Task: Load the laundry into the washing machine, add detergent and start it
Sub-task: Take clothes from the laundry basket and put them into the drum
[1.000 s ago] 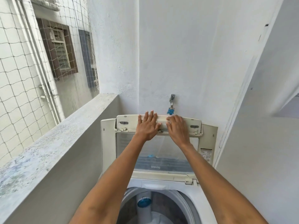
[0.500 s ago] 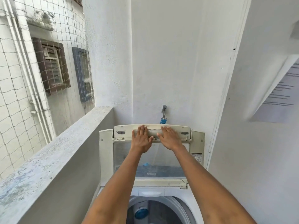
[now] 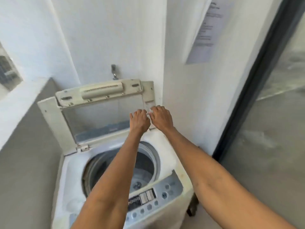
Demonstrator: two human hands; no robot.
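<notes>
A white top-loading washing machine (image 3: 165,146) fills the lower middle of the head view. Its folding lid (image 3: 102,91) stands upright against the back wall. The drum (image 3: 146,164) is uncovered and I see no clothes inside. A grey control panel (image 3: 165,190) with round buttons runs along the front edge. My left hand (image 3: 139,121) and my right hand (image 3: 161,119) hover side by side in front of the lid's right edge, fingers loosely bent, holding nothing. The frame is blurred, so I cannot tell whether they touch the lid. No laundry or detergent is in view.
A metal tap (image 3: 114,71) sticks out of the white wall just above the lid. A grey parapet ledge (image 3: 19,96) hems the machine in on the left. A printed notice (image 3: 206,30) hangs on the right wall, beside a dark-framed glass door (image 3: 272,113).
Both hands have left the lid's top bar and dropped to its right side. My view has swung down and right, so the drum and control panel now show.
</notes>
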